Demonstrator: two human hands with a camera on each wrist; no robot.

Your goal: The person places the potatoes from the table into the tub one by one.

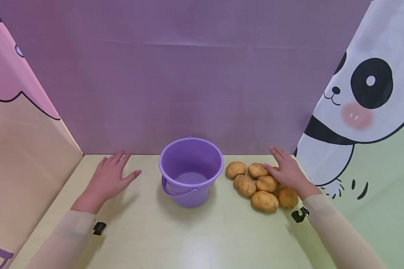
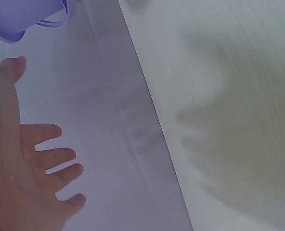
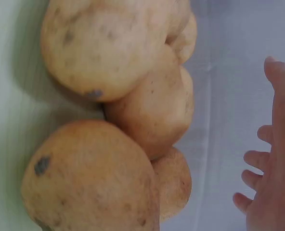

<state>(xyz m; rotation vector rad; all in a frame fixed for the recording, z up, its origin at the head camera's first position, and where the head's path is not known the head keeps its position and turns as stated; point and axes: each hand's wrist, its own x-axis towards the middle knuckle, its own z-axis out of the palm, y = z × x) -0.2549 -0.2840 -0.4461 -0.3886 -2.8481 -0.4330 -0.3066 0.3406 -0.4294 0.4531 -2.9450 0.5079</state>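
A purple bucket (image 1: 191, 194) stands upright on the table, its handle lowered against the front side and nothing visible inside. Several brown potatoes (image 1: 264, 201) lie close together to the right of it. My left hand (image 1: 108, 179) is held over the table left of the bucket, fingers spread and holding nothing; the left wrist view shows the hand (image 2: 32, 163) apart from the bucket (image 2: 24, 14). Above the back of the potato group hovers my right hand (image 1: 287, 172), fingers extended, partly hiding one potato. Large potatoes (image 3: 92, 178) fill much of the right wrist view, apart from that hand.
The pale table (image 1: 188, 243) meets a purple backdrop (image 1: 202, 93) right behind the bucket. Side panels rise at both edges, a pink cartoon figure (image 1: 13, 67) on the left and a panda picture (image 1: 373, 93) on the right.
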